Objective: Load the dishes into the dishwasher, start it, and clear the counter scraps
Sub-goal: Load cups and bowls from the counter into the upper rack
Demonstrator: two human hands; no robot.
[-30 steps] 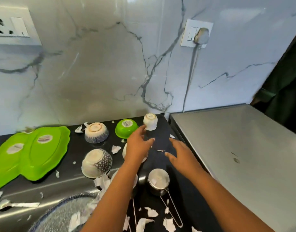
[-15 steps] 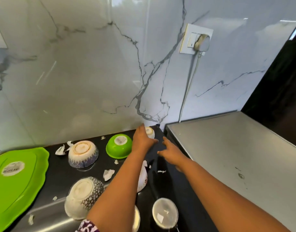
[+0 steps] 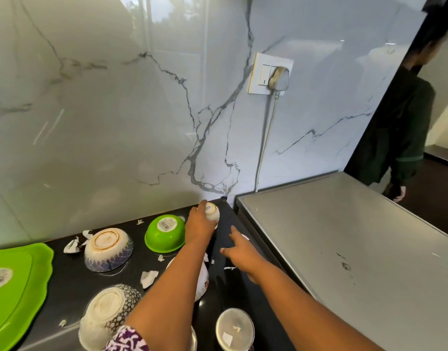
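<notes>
A small white cup (image 3: 213, 213) stands upside down at the back right corner of the black counter (image 3: 66, 279). My left hand (image 3: 198, 228) is wrapped around it. My right hand (image 3: 241, 252) hovers just to the right with fingers spread, holding nothing. Upside-down dishes lie on the counter: a green bowl (image 3: 164, 233), a blue-patterned bowl (image 3: 107, 249), a dotted bowl (image 3: 109, 312), a white bowl (image 3: 202, 279) partly hidden by my left arm, a steel cup (image 3: 234, 329) and a green plate (image 3: 12, 287). White paper scraps (image 3: 148, 277) are scattered among them.
The grey top of the dishwasher (image 3: 344, 249) adjoins the counter on the right. A marble wall carries a socket with a plug (image 3: 278, 77) and a cord running down. Another person (image 3: 405, 127) in dark clothes stands at the far right.
My left hand has reached further back and closed on the white cup. My right hand has followed it toward the corner. The view has tilted up and to the right.
</notes>
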